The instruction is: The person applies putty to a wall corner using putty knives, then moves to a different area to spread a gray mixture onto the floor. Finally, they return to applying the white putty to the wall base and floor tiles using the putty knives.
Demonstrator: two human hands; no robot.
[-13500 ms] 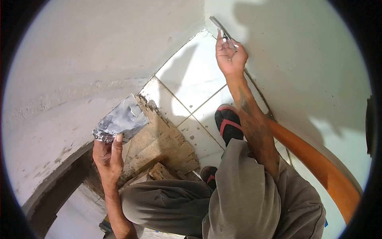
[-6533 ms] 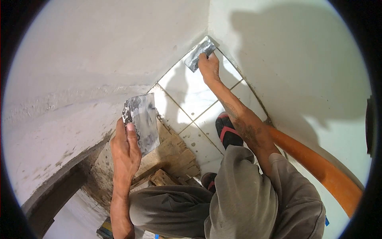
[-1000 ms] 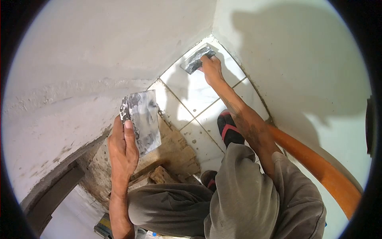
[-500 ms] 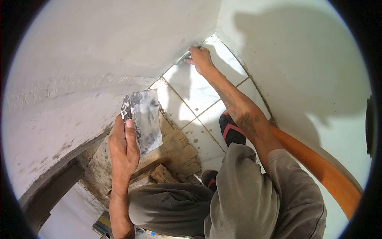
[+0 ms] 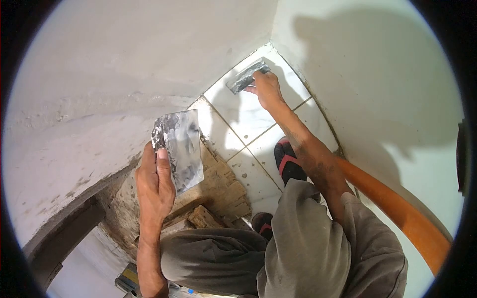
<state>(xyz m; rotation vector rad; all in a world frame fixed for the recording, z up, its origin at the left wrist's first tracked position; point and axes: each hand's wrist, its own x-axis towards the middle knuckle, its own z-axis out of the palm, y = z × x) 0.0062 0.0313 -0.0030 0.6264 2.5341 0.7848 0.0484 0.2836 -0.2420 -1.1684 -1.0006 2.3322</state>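
Note:
My left hand (image 5: 156,176) grips a wide putty knife (image 5: 183,149) by its dark edge, thumb on top; grey-white smears cover the flat blade. Further off, my right hand (image 5: 267,89) is closed on a second putty knife (image 5: 247,77), whose blade also carries pale paste. That blade is tilted over the white floor tiles (image 5: 253,119), slightly apart from the left wall (image 5: 164,49). Low on this wall runs a rough, streaky band. The fingertips of my right hand are partly hidden behind the tool.
Worn wooden boards (image 5: 218,186) lie on the floor below my left hand. An orange curved band (image 5: 392,208) runs along the right wall (image 5: 357,74). My sandalled foot (image 5: 290,161) rests on the tiles. A dark beam (image 5: 74,238) stands at lower left.
My right hand has drawn its putty knife off the left wall, back and to the right, and turned the blade so its smeared face shows. My left hand stays nearly still.

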